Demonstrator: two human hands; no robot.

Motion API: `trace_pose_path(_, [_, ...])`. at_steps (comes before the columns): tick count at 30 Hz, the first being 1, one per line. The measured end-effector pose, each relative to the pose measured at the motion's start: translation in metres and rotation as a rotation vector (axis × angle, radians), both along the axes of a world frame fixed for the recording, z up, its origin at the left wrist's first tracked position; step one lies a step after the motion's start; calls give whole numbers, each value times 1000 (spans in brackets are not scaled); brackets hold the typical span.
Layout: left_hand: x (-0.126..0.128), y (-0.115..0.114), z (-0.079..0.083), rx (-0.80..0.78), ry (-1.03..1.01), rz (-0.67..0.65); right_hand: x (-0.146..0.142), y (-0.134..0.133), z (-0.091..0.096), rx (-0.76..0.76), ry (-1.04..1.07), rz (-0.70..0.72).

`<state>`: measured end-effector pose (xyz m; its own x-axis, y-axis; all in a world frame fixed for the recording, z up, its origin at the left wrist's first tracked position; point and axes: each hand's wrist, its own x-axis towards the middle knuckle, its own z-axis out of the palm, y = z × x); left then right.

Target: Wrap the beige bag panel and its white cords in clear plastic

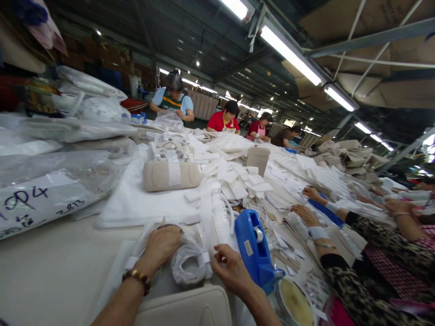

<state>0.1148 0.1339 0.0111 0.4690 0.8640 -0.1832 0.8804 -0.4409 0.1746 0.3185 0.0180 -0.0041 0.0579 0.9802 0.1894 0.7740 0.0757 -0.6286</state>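
Observation:
A beige handbag [186, 305] lies in front of me, its handle parts wrapped in clear plastic and white strips. My left hand [163, 242], with a beaded bracelet on the wrist, is closed over the wrapped handle; its fingertips are hidden. To the right of that hand sits a coil of plastic-wrapped handle [185, 267] with a white band [204, 259]. Beside this band is my right hand [231, 267], thumb and forefinger drawn together; whatever is between them is too small to make out. A blue tape dispenser [249, 240] stands just beyond the right hand.
Another beige bag [171, 175] lies on a stack of white sheets [125, 203]. Bulky plastic packages [54, 190] fill the left. White strips [238, 181] are heaped mid-table. A tape roll [295, 303] is at front right, near a co-worker's hands [306, 215]. Other people work opposite.

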Motion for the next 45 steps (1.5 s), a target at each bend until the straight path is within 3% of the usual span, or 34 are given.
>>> trace_pose_path(3, [-1,1,2,-6,-5,-22,5,-1,5,-229,218,0])
trace_pose_path(6, [-2,-1,8,-9,-12,-38,15,16,6,-274,313,-145])
trace_pose_path(13, [-2,-5,16,-24,-3,-49,4,92,-6,-352,282,-364])
trace_pose_path(17, [-3,-4,16,-40,-17,-40,-8,116,-16,-382,166,-435])
trace_pose_path(21, [-5,-1,16,-74,-22,-30,-9,126,-25,-449,136,-427])
trace_pose_path(29, [-5,4,12,-129,-23,-68,-17,141,-27,-440,136,-477])
trace_pose_path(33, [-7,4,11,-131,-47,-76,-15,147,-33,-458,199,-489])
trace_pose_path(39, [-6,4,10,-131,-58,-53,-16,155,-38,-357,325,-543])
trace_pose_path(45, [-3,2,13,-133,-35,-20,-21,159,-27,-331,542,-491])
